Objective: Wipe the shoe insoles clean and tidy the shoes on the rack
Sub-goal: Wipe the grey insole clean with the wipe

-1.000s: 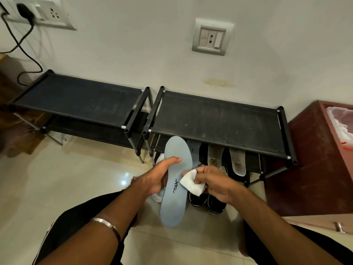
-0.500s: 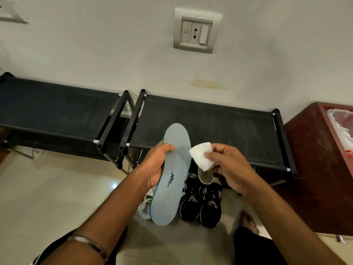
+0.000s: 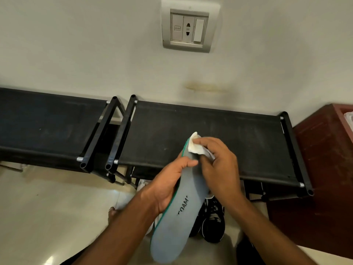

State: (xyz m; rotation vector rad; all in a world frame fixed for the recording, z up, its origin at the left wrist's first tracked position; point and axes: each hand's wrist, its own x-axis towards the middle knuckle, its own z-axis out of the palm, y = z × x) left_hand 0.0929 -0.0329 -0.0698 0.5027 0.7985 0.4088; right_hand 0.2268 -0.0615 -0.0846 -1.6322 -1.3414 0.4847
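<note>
A long grey insole [image 3: 177, 222] with a green edge and dark lettering is held up in front of the black shoe rack [image 3: 206, 140]. My left hand [image 3: 168, 186] grips it along its left side, thumb across the upper part. My right hand [image 3: 217, 165] pinches a folded white wipe [image 3: 194, 146] and presses it against the insole's top end. Below the insole, black sneakers [image 3: 213, 222] stand on the floor, partly hidden. A white shoe [image 3: 141, 185] peeks out behind my left wrist.
A second black rack [image 3: 47, 127] stands to the left, touching the first. A dark red wooden cabinet [image 3: 321, 169] closes off the right side. A wall socket plate [image 3: 188, 25] sits above. Pale glossy floor tiles [image 3: 47, 217] spread at the lower left.
My right hand has brought the wipe from beside the insole onto its top end. The insole now tilts more to the right, and the view has moved closer to the rack.
</note>
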